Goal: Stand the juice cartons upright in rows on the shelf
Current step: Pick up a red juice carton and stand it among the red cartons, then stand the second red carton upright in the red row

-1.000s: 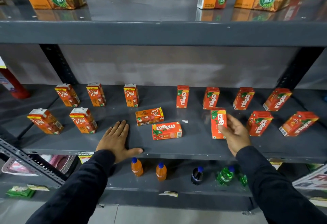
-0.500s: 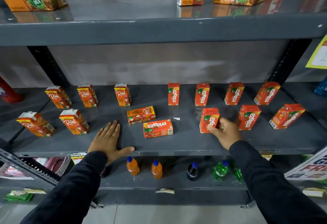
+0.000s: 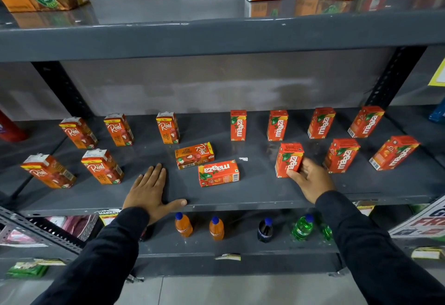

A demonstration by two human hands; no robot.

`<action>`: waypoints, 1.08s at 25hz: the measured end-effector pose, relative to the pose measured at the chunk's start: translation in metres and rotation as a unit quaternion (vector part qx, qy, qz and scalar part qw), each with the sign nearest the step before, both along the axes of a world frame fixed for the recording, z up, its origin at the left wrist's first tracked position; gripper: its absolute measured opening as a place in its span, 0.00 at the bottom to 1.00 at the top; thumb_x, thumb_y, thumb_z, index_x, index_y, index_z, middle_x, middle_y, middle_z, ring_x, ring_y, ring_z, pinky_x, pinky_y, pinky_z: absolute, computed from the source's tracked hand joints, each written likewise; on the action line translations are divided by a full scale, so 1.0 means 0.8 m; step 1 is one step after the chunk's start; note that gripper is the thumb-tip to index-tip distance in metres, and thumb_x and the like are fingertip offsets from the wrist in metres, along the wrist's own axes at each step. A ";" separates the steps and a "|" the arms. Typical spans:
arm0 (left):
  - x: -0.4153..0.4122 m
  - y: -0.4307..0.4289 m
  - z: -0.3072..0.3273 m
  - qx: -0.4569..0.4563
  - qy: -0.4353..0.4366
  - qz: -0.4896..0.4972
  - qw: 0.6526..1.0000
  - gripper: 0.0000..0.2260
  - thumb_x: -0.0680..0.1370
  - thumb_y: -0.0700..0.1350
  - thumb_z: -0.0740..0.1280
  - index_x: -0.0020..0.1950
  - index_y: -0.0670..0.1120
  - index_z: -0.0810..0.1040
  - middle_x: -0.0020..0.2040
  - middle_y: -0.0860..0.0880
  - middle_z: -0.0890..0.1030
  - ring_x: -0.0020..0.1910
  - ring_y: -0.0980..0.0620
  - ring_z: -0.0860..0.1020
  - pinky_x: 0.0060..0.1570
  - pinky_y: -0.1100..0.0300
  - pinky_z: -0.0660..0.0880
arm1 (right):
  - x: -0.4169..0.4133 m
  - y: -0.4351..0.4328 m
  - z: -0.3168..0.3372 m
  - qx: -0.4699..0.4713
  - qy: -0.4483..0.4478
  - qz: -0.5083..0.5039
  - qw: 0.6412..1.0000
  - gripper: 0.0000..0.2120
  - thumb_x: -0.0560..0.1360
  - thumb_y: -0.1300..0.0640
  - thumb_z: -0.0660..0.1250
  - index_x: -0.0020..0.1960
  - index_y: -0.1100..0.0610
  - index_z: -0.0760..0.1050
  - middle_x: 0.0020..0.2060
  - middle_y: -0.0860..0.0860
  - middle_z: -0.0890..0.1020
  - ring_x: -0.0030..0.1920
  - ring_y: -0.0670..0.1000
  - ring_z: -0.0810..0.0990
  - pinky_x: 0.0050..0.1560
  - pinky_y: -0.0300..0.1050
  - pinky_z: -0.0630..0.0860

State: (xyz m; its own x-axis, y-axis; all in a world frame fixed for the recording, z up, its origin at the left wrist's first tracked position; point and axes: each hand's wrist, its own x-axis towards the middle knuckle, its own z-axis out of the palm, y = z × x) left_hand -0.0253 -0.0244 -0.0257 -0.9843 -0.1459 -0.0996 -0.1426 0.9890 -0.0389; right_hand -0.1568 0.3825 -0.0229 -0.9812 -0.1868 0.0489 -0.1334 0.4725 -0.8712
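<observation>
While the right hand grips an upright Maaza carton in the front row, two cartons lie flat at its 9 o'clock: Real and Maaza. Left hand rests flat, fingers spread, on the shelf. Next, likely: release, then stand those two

The grey shelf carries upright juice cartons in rows, with two lying cartons near its front edge.
</observation>
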 end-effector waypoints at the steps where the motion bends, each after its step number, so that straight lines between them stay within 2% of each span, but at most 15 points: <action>1: -0.001 -0.002 -0.001 0.000 0.000 -0.002 1.000 0.58 0.61 0.83 0.40 0.78 0.44 0.42 0.78 0.46 0.42 0.77 0.48 0.42 0.75 0.49 0.43 | 0.003 -0.002 0.001 -0.036 -0.004 -0.006 0.999 0.20 0.72 0.62 0.70 0.62 0.57 0.70 0.53 0.47 0.79 0.53 0.46 0.79 0.51 0.40 0.72; 3: -0.001 -0.007 -0.001 0.001 -0.006 -0.009 1.000 0.58 0.60 0.83 0.40 0.78 0.44 0.41 0.78 0.46 0.41 0.77 0.48 0.41 0.74 0.50 0.42 | 0.018 -0.008 0.001 -0.111 0.027 -0.084 0.990 0.29 0.68 0.66 0.73 0.65 0.56 0.66 0.53 0.50 0.77 0.50 0.48 0.79 0.49 0.41 0.75; 5: -0.001 -0.012 -0.002 0.001 -0.016 -0.019 1.000 0.58 0.60 0.84 0.39 0.77 0.45 0.40 0.78 0.46 0.39 0.76 0.48 0.40 0.72 0.52 0.39 | 0.047 -0.020 -0.010 -0.083 0.122 -0.157 0.977 0.23 0.66 0.63 0.74 0.56 0.50 0.70 0.46 0.55 0.77 0.42 0.52 0.77 0.42 0.39 0.75; 7: 0.001 -0.014 -0.003 -0.002 -0.007 -0.022 1.000 0.58 0.60 0.84 0.40 0.77 0.45 0.39 0.78 0.46 0.39 0.76 0.48 0.40 0.71 0.53 0.38 | 0.080 -0.046 -0.016 -0.040 0.218 -0.079 0.972 0.13 0.67 0.58 0.72 0.47 0.46 0.72 0.38 0.54 0.77 0.38 0.46 0.75 0.38 0.33 0.72; 9: 0.001 -0.014 -0.005 0.001 0.002 -0.023 1.000 0.57 0.61 0.84 0.40 0.78 0.45 0.41 0.78 0.47 0.40 0.76 0.49 0.41 0.73 0.52 0.39 | 0.093 -0.083 -0.012 -0.008 0.250 0.038 0.967 0.10 0.68 0.57 0.70 0.49 0.50 0.76 0.41 0.51 0.78 0.41 0.42 0.75 0.44 0.31 0.71; 12: 0.001 -0.013 -0.005 0.008 0.011 -0.023 1.000 0.57 0.62 0.84 0.41 0.78 0.45 0.42 0.78 0.47 0.41 0.76 0.49 0.41 0.73 0.52 0.40 | 0.079 -0.137 0.011 0.036 0.198 0.087 0.976 0.23 0.68 0.56 0.73 0.62 0.53 0.73 0.56 0.50 0.76 0.55 0.44 0.74 0.56 0.37 0.71; 15: 0.002 -0.013 -0.006 0.013 0.019 -0.019 1.000 0.57 0.62 0.84 0.42 0.78 0.45 0.43 0.78 0.47 0.42 0.76 0.50 0.40 0.73 0.52 0.40 | 0.053 -0.164 0.022 0.116 0.087 0.104 0.984 0.36 0.68 0.51 0.72 0.72 0.52 0.62 0.66 0.50 0.71 0.65 0.49 0.70 0.63 0.43 0.67; 17: 0.003 -0.011 -0.006 0.012 0.023 -0.018 1.000 0.57 0.62 0.83 0.42 0.78 0.44 0.43 0.79 0.47 0.43 0.76 0.49 0.41 0.74 0.51 0.41 | 0.037 -0.165 0.022 0.177 0.043 0.142 0.973 0.40 0.69 0.50 0.71 0.75 0.50 0.56 0.70 0.51 0.68 0.69 0.52 0.66 0.68 0.50 0.66; 19: 0.003 -0.010 -0.005 0.010 0.022 -0.017 1.000 0.57 0.62 0.83 0.42 0.78 0.44 0.44 0.79 0.47 0.43 0.77 0.49 0.42 0.74 0.51 0.42 | 0.025 -0.163 0.023 0.211 0.019 0.168 0.963 0.41 0.69 0.48 0.70 0.76 0.49 0.54 0.71 0.51 0.68 0.71 0.53 0.65 0.69 0.52 0.66; 21: 0.002 -0.010 -0.004 0.009 0.017 -0.016 1.000 0.57 0.62 0.83 0.42 0.78 0.45 0.43 0.79 0.46 0.43 0.77 0.49 0.42 0.74 0.51 0.42 | 0.022 -0.162 0.025 0.226 0.018 0.178 0.958 0.39 0.67 0.45 0.71 0.73 0.49 0.60 0.68 0.50 0.72 0.68 0.53 0.70 0.66 0.53 0.69; 23: 0.001 -0.010 -0.004 0.013 0.014 -0.015 1.000 0.58 0.61 0.84 0.43 0.78 0.45 0.43 0.79 0.46 0.43 0.77 0.48 0.42 0.74 0.51 0.41 | 0.025 -0.162 0.028 0.226 0.034 0.180 0.957 0.30 0.62 0.41 0.73 0.62 0.46 0.73 0.57 0.47 0.79 0.58 0.51 0.77 0.57 0.50 0.75; 24: 0.001 -0.010 -0.004 0.014 0.014 -0.014 1.000 0.58 0.61 0.84 0.43 0.78 0.45 0.43 0.79 0.46 0.43 0.77 0.48 0.42 0.74 0.51 0.41 | 0.029 -0.162 0.028 0.220 0.036 0.171 0.960 0.26 0.59 0.40 0.73 0.54 0.45 0.75 0.51 0.45 0.80 0.52 0.49 0.79 0.51 0.48 0.77; 27: 0.000 -0.011 -0.005 0.010 0.010 -0.016 1.000 0.58 0.61 0.84 0.43 0.78 0.45 0.43 0.79 0.47 0.43 0.77 0.48 0.42 0.73 0.51 0.40 | 0.043 -0.157 0.032 0.177 -0.016 0.118 0.977 0.21 0.54 0.41 0.73 0.44 0.43 0.71 0.42 0.42 0.80 0.42 0.44 0.80 0.39 0.42 0.76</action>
State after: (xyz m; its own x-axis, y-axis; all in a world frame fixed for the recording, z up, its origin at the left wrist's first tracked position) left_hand -0.0254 -0.0329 -0.0294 -0.9902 -0.1131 -0.0819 -0.1122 0.9936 -0.0156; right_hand -0.1225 0.2573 0.0024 -0.9088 -0.4073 -0.0906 -0.2498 0.7050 -0.6638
